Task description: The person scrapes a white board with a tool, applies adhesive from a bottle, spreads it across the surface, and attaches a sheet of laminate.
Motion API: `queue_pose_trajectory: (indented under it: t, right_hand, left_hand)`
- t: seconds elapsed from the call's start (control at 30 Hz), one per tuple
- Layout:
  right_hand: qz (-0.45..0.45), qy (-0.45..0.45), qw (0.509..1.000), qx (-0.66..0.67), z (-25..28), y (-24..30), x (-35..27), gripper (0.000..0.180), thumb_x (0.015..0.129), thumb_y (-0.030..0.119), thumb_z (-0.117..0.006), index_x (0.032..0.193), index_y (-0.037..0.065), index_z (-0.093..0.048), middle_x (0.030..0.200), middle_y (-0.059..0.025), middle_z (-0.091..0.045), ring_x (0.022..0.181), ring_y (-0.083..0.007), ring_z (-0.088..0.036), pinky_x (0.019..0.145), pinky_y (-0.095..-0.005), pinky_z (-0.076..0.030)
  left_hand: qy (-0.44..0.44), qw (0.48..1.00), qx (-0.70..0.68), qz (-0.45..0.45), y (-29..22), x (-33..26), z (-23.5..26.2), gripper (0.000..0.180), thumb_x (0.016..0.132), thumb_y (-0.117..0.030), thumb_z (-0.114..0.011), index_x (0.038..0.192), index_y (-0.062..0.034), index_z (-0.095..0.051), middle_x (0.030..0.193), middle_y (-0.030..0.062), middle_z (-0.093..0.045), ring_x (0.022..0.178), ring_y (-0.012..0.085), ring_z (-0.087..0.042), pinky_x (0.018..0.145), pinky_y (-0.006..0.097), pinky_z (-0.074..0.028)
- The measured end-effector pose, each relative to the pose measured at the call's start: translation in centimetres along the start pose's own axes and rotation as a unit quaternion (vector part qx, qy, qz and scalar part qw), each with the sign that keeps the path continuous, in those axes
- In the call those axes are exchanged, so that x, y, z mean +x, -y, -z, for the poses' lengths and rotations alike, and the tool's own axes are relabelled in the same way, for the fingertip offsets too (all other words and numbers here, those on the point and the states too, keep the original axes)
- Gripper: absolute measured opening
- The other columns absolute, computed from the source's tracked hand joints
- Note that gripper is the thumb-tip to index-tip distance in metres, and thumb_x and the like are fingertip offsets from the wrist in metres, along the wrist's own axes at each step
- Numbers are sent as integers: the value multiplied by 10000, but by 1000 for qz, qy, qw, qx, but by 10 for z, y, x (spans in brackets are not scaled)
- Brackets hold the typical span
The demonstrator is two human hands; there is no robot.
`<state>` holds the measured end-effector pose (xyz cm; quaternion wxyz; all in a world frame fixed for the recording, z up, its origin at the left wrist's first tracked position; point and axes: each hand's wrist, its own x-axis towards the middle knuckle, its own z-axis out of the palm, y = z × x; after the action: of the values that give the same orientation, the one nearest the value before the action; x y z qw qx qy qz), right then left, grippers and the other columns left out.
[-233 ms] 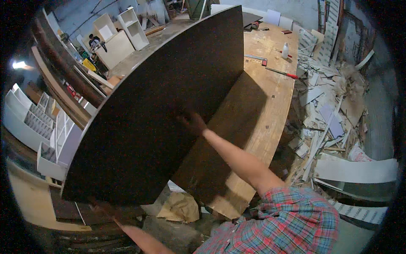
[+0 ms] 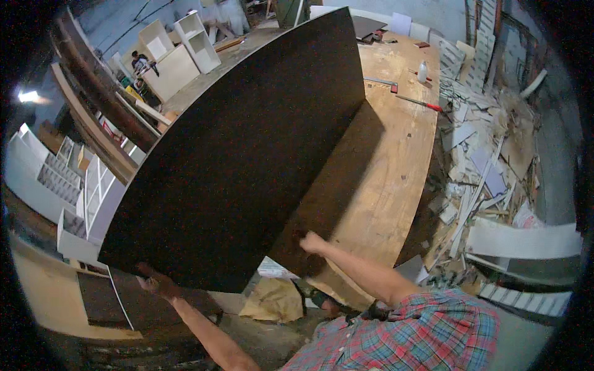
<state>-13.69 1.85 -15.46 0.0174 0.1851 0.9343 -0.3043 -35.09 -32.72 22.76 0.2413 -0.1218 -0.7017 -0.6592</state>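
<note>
Left hand (image 2: 154, 283) grips the tilted dark panel (image 2: 241, 154) at its lower corner, right hand (image 2: 311, 242) flat on the bottom edge above the desk (image 2: 383, 173); best keep both hands spread, tilt slowly.

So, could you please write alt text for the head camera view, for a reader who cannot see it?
A person tilts a large dark board up on edge over a wooden workbench, left hand gripping its lower corner, right hand near its bottom edge. White offcuts litter the floor to the right.
</note>
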Motion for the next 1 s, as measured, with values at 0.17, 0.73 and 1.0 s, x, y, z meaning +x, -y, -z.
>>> queue_pose_trajectory:
  t: [0.17, 0.73, 1.0]
  right_hand:
    - [-136, 107, 899, 402, 28, 185, -61, 579, 970, 507, -555, 1273, 14, -585, 1069, -176, -666, 879, -246, -683, 644, -370, -540]
    - [-193, -53, 811, 550, 27, 136, -185, 617, 911, 551, -659, 1141, -16, -582, 944, -91, -659, 840, -178, -613, 683, -365, -527]
    - [-191, -6, 851, 489, 44, 101, -231, 629, 1007, 497, -531, 1357, -25, -497, 1288, -125, -603, 1185, -241, -551, 1022, -380, -434]
  left_hand:
    - [-90, 987, 132, -2, 27, 35, 107, 801, 969, -582, -541, 1376, 103, -468, 1433, 202, -497, 1224, 251, -522, 995, 398, -465]
    - [-68, 967, 112, 217, -24, -67, 56, 670, 1018, -468, -522, 1366, 103, -481, 1372, 190, -541, 1169, 276, -564, 986, 405, -473]
    - [-108, 941, 77, 311, 23, -133, 69, 626, 1026, -450, -509, 1319, 102, -522, 1304, 202, -583, 1074, 292, -599, 901, 408, -512]
